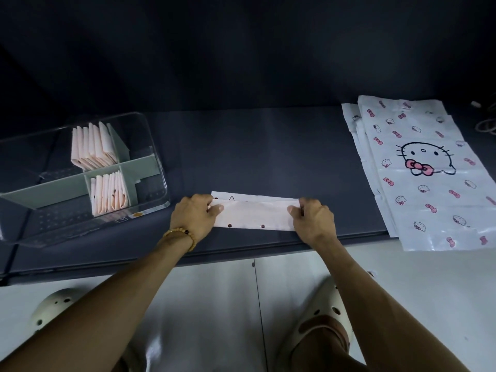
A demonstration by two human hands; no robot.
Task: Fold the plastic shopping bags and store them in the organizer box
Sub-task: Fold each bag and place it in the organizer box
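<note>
A pale pink plastic bag (255,214), folded into a long narrow strip, lies near the front edge of the dark table. My left hand (193,216) pinches its left end and my right hand (312,218) pinches its right end, with the near layer turned up over the far one. At the left stands the clear organizer box (158,167) with grey dividers. Folded pink bags (92,145) stand on edge in its far compartment, and more folded bags (110,193) fill a nearer one.
A pile of flat white bags (418,173) printed with cat faces and pink bows lies at the right, overhanging the table's front edge. Cables (485,124) sit at the far right. The dark table (241,146) backs onto a dark wall. Below are white floor tiles and my shoes.
</note>
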